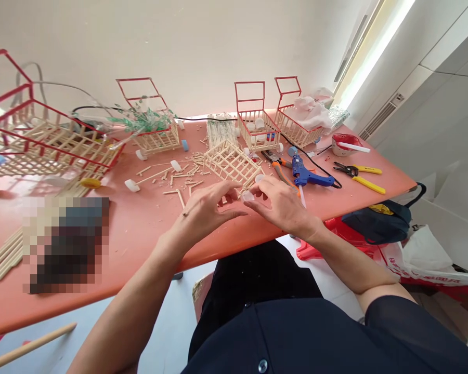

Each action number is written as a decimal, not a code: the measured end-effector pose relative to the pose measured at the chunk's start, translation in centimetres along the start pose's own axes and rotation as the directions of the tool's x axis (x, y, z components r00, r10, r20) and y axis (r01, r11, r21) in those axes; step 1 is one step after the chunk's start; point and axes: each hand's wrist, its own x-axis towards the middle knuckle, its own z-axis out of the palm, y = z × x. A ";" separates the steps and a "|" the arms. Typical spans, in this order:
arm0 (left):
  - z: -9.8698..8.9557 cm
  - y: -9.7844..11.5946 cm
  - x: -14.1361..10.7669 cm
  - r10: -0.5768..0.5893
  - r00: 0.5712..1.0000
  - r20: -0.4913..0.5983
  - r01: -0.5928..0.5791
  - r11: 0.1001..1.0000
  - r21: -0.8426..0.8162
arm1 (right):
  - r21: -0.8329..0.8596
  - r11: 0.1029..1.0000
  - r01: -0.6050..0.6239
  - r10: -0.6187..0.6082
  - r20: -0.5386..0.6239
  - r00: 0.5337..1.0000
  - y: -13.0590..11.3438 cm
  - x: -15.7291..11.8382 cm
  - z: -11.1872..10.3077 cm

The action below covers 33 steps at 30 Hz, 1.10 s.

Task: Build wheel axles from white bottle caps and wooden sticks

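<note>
Two bare hands work at the front edge of the surface (132, 239), close to a small stick basket (234, 162) lying askew among wood scraps (195, 167). The right hand (283, 205) appears to pinch a near white cap (247, 196) between thumb and fingers; a second white cap (259, 178) sits just beyond, by the same hand's knuckles. The left hand (208, 205) has its thumb well apart from its curled fingers, and whether those fingertips grip a stick cannot be told.

To handle this well, steady the basket lightly with the left fingers, since thin sticks look likely to snap or come unglued under pressure. Hold the near cap by its rim, square to whatever it meets, and keep fingertips off any joint that might be hot. The blue glue gun (312, 178) lies to the right, near the forearm's path, so its nozzle deserves care.
</note>
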 end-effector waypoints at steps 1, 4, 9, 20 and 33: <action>0.2 0.0 0.0 0.002 1.000 0.001 -0.002 1.000 0.003 | 0.020 1.000 -0.008 0.009 -0.014 1.000 -0.3 0.1 0.2; 0.4 0.1 -0.2 -0.004 1.000 -0.012 0.004 1.000 0.022 | 0.048 0.998 -0.044 0.046 -0.045 0.998 -1.1 0.4 0.8; 0.3 0.3 -0.2 0.022 1.000 -0.008 -0.021 0.998 0.057 | 0.088 0.993 -0.075 0.078 -0.031 0.996 -1.7 0.6 1.1; -0.2 0.2 -0.4 -0.021 0.999 -0.041 0.025 0.994 0.102 | 0.055 0.997 -0.056 0.056 0.012 0.998 -0.7 -1.0 -0.8; -0.4 -0.5 0.1 -0.200 0.979 -0.035 0.185 0.952 -0.244 | -0.552 0.776 -0.304 0.268 -0.148 0.952 9.2 -4.1 -6.9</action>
